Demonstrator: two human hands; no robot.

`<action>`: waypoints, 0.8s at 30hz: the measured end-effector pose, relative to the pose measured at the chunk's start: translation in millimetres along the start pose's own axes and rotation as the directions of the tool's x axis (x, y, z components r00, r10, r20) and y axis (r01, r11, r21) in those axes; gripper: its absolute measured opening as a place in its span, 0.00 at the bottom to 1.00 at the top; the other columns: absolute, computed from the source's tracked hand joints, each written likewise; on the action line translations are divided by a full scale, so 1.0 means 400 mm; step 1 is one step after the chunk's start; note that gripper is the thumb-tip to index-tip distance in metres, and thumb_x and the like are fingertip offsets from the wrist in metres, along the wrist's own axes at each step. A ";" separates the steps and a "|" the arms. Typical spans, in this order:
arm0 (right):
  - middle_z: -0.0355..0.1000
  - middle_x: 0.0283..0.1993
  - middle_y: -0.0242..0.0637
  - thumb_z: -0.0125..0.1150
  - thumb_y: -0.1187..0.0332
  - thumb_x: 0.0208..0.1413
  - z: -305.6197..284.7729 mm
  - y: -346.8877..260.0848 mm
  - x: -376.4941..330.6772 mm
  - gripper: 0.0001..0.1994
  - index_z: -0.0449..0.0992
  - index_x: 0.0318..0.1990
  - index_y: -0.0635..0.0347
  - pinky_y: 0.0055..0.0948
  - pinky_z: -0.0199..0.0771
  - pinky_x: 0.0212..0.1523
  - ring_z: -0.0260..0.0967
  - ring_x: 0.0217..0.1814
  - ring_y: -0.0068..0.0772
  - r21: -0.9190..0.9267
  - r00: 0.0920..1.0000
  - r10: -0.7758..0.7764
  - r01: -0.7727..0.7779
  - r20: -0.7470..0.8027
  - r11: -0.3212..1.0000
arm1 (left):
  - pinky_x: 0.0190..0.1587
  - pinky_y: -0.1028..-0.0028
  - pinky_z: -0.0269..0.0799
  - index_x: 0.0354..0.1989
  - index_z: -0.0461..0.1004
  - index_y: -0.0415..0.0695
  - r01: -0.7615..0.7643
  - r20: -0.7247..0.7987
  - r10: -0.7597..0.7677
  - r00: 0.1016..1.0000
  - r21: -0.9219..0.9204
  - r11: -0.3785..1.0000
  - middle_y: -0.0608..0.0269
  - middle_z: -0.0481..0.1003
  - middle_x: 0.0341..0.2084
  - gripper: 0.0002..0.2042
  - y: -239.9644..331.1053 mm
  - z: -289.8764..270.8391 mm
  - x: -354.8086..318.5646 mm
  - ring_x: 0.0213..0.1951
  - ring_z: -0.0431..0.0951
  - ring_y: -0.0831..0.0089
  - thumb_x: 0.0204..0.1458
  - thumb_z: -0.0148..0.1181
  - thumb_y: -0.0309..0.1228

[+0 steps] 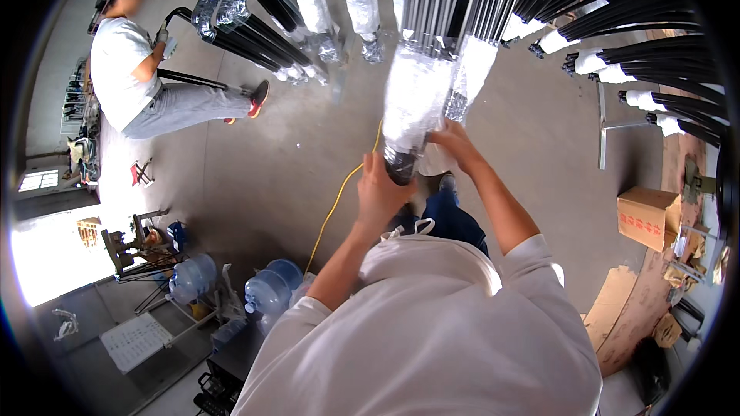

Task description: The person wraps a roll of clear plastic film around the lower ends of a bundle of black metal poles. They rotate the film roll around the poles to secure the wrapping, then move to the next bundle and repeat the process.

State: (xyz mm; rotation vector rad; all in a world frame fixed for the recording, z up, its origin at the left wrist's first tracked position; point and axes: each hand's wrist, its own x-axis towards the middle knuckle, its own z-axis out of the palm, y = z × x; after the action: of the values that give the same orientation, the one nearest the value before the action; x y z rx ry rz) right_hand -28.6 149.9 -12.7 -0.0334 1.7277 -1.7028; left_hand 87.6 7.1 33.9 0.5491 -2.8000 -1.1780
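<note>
A bundle of long black tubes [435,0] reaches down toward me, its near part wrapped in white and clear plastic film [416,96]. My left hand [378,191] is closed around the dark, film-covered near end of the bundle [400,163]. At the bundle's right side my right hand [456,144] grips the wrapped part just above that end; its fingertips are partly hidden. Below the right hand hangs a pale, loose-looking piece of film [436,160]. Just behind to the right stands another wrapped bundle [474,65].
More wrapped tube bundles [628,58] fan out at the far right, others [262,38] at the far left. A person [131,69] in a white shirt handles tubes at left. A yellow cable [336,199] crosses the floor. Water bottles [274,285] lie lower left; a cardboard box [646,216] stands right.
</note>
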 end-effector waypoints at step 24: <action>0.66 0.43 0.49 0.48 0.22 0.19 0.086 0.140 -0.285 0.55 0.63 0.50 0.64 0.31 0.63 0.40 0.63 0.40 0.37 0.834 0.864 -0.330 -0.166 0.380 0.526 | 0.42 0.69 0.67 0.41 0.68 0.33 0.784 0.805 0.519 0.286 -0.509 0.356 0.54 0.73 0.32 0.31 -0.129 0.036 0.094 0.35 0.73 0.63 0.18 0.62 0.25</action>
State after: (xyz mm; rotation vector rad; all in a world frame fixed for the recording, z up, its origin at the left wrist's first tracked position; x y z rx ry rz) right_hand 99.0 182.2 -7.4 -0.1045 0.3687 -2.2032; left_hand 65.4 -29.5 -15.6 -0.1489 -1.4230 -3.8412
